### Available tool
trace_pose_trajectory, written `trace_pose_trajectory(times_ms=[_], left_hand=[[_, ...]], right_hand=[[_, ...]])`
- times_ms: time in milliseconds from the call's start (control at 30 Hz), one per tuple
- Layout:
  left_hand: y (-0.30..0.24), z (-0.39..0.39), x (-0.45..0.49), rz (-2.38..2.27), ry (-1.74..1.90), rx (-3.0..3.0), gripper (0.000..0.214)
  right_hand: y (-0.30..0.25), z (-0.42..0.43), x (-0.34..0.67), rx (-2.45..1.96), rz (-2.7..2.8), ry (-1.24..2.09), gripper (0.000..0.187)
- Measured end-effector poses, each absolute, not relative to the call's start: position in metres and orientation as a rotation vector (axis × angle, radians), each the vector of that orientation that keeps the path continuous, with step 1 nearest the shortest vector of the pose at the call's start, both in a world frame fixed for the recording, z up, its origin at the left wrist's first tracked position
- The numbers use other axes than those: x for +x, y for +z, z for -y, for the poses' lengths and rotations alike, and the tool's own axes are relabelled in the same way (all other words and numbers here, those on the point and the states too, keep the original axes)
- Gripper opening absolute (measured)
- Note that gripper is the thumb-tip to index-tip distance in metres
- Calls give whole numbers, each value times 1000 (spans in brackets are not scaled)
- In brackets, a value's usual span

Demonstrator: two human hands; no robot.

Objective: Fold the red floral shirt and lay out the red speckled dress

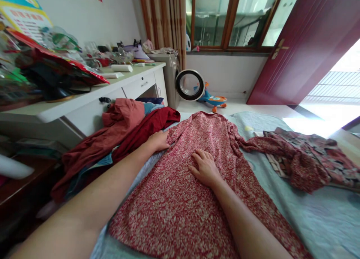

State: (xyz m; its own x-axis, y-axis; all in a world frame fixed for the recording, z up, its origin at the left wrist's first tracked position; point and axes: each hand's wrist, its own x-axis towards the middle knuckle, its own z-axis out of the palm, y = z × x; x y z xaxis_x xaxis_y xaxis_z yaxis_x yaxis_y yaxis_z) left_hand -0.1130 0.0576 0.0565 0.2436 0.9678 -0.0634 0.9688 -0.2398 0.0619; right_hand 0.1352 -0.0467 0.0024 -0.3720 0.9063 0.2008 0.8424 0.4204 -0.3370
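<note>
A red floral garment lies spread flat on the pale blue bedsheet. My left hand rests on the garment's left edge, fingers curled over the cloth and pinching it. My right hand lies flat on the middle of the garment, fingers stretched out and pressing on the fabric. One sleeve of the garment trails off to the right.
A heap of dark red and blue clothes lies at the bed's left edge beside a white desk loaded with clutter. A patterned garment lies at the right. A round fan, a toy ride-on car and an open red door are beyond.
</note>
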Motion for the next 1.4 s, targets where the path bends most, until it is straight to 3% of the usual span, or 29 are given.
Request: trace_pose_trajectory(times_ms=[67,267,400,567,867,1033,1100,1200,1400], left_hand=[[54,-68,-116,-1903,-38,2294,64],[64,-82,-126,-2139,-15,2273,28],[74,-81,-124,-2344,223,2507,34],[84,-85,-120,-2265,364,2717,40],[116,-110,-117,-2299,496,2682,24],[113,-124,-114,-2308,812,2614,29],[97,-126,-114,-2050,735,2785,32],[68,-127,-120,-1657,340,2949,27],[43,-126,-128,-1652,157,2971,26]], right_hand=[[3,47,135,-1505,2325,259,52],[5,47,134,-1492,2308,256,50],[5,47,134,-1493,2305,260,49],[5,47,134,-1503,2307,267,51],[5,47,134,-1515,2303,277,49],[5,47,134,-1519,2298,280,50],[5,47,134,-1518,2300,281,50],[5,47,134,-1521,2301,284,51],[5,47,134,-1521,2297,280,51]])
